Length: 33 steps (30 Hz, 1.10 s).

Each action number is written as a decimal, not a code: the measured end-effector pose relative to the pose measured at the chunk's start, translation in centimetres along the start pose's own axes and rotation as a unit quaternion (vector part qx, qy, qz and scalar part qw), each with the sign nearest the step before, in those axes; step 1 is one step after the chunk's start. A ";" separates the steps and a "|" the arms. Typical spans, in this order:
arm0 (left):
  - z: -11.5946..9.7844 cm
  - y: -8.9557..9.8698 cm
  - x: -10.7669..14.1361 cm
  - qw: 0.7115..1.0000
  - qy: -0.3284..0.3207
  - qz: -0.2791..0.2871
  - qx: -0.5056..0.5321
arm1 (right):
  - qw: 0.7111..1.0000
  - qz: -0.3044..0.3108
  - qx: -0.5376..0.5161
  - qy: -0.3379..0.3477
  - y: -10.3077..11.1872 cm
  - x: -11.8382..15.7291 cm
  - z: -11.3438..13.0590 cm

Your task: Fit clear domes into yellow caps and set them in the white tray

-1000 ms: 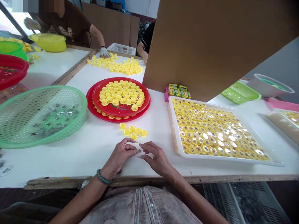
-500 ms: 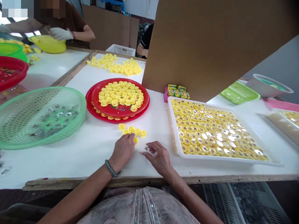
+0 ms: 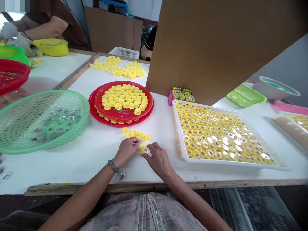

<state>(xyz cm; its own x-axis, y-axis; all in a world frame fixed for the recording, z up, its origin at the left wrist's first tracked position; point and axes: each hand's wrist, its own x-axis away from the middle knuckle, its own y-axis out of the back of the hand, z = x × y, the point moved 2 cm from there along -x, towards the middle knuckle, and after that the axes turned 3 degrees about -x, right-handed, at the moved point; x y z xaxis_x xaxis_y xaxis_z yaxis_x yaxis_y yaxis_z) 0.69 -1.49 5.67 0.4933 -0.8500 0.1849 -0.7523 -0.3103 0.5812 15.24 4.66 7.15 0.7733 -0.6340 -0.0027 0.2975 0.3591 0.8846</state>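
Observation:
In front of me a small round yellow plastic piece (image 3: 141, 149) sits between my two hands, with a clear disc (image 3: 145, 149) bearing a small dark print against it. My left hand (image 3: 127, 149) pinches at the piece's left edge, its fingertips close together. From the right, the thumb and fingers of my right hand (image 3: 159, 161) are closed around the disc. Just beyond lie several loose yellow pieces (image 3: 141, 135). Another clear disc (image 3: 122, 176) rests on the table below my left wrist. Exactly how the disc and piece meet is hard to make out.
Stacked red trays (image 3: 121, 115) hold yellow pieces. A white tray (image 3: 179, 141) full of disc-topped yellow pieces stands at right, a green mesh basket (image 3: 14, 112) with clear discs at left. Behind are scattered yellow pieces (image 3: 131, 69) and a cardboard panel (image 3: 204, 48). A gloved co-worker (image 3: 57, 27) works at far left.
My right hand has moved left, bringing the clear disc to the yellow piece beside my left hand. My left wrist has shifted, uncovering a disc. The co-worker's gloved hands have moved left and down.

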 end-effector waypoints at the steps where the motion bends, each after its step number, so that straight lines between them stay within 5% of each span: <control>1: 0.1 -0.3 -0.2 1.000 0.001 0.012 0.011 | 1.000 0.016 0.017 0.001 -0.1 -0.4 0.1; 8: 1.3 -1.4 -0.1 0.992 0.013 0.043 0.116 | 0.996 0.070 0.055 0.029 -0.6 -1.9 0.0; 17: 2.6 -2.7 0.0 0.972 0.044 0.025 0.231 | 0.996 0.078 -0.028 0.034 -0.5 -3.0 -1.1; 26: 2.1 -2.3 0.6 0.980 0.057 0.000 0.191 | 0.994 -0.029 -0.095 0.047 -2.1 -0.5 -1.6; 33: 2.2 -2.7 0.8 0.982 0.072 0.012 0.173 | 0.997 0.030 -0.056 0.045 -1.6 -1.2 -1.8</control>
<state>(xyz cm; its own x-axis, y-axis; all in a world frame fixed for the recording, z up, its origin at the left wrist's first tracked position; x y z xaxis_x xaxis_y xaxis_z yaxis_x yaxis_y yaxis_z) 2.16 -2.30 2.50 0.5125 -0.7967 0.3203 -0.8550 -0.4391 0.2759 14.83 6.06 4.93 0.8374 -0.5466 0.0025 0.3057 0.4722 0.8268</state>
